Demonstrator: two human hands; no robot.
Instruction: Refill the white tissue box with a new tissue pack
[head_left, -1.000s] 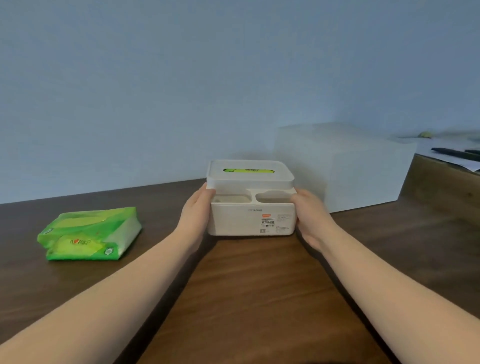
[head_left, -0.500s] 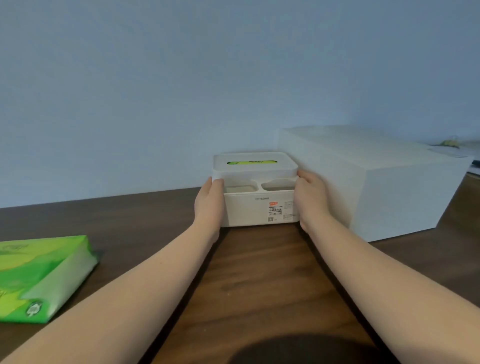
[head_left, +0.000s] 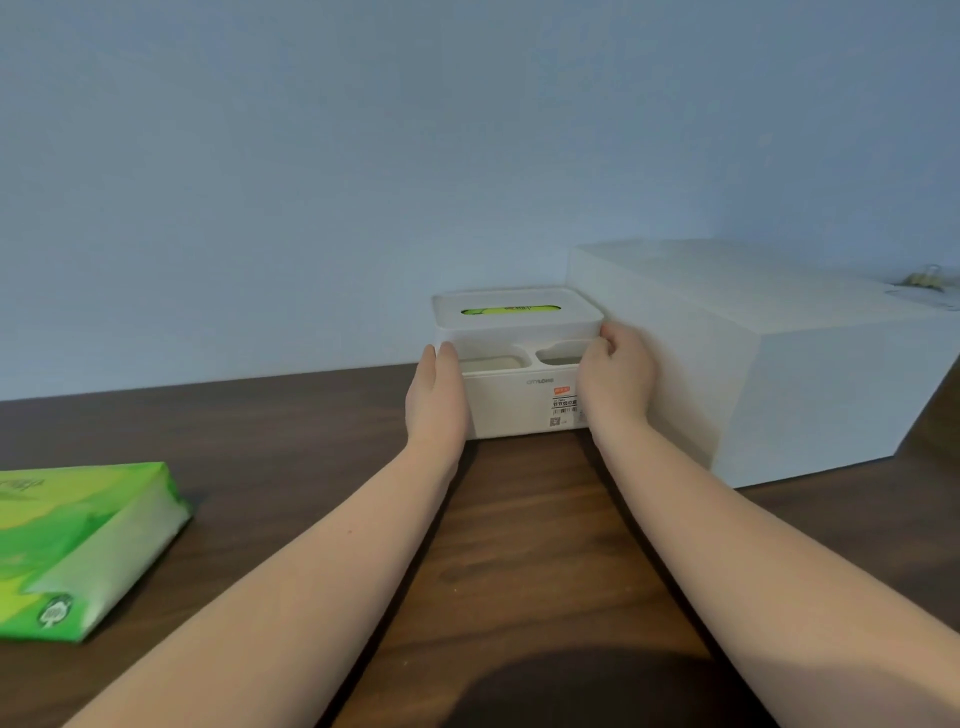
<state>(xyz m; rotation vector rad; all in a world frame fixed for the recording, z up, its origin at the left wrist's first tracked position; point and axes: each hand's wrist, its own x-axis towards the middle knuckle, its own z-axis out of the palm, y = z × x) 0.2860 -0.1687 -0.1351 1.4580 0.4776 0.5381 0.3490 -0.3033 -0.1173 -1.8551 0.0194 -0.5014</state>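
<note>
Reaching out from the near edge, both forearms run forward over the dark table (head_left: 519, 545) and converge on the box (head_left: 511, 402), which stands dead ahead at the far edge, close against the wall. Nearest on the left lies the green pack (head_left: 78, 540), flat on the table and well apart from both hands; the left arm is the closer one to it.

Farther out, the left hand (head_left: 435, 402) lies flat against the box's left end, fingers straight and together, palm pressing in. The right hand (head_left: 615, 379) cups the right end, its fingers curled over the top corner just under the lid (head_left: 517, 312). So the box is clamped between two palms, not pinched. Its long axis runs left to right, across the line of the arms, with the two open front trays facing the person.

The lid is seated, and green shows through its slot, so a pack seems to sit inside already, though how full it is cannot be told. Just beside the box on the right, nearly touching the right hand, stands a large white case (head_left: 779, 374), leaving that hand little room.

Lifting the lid looks like the next step, and the right fingers are better placed for it.
</note>
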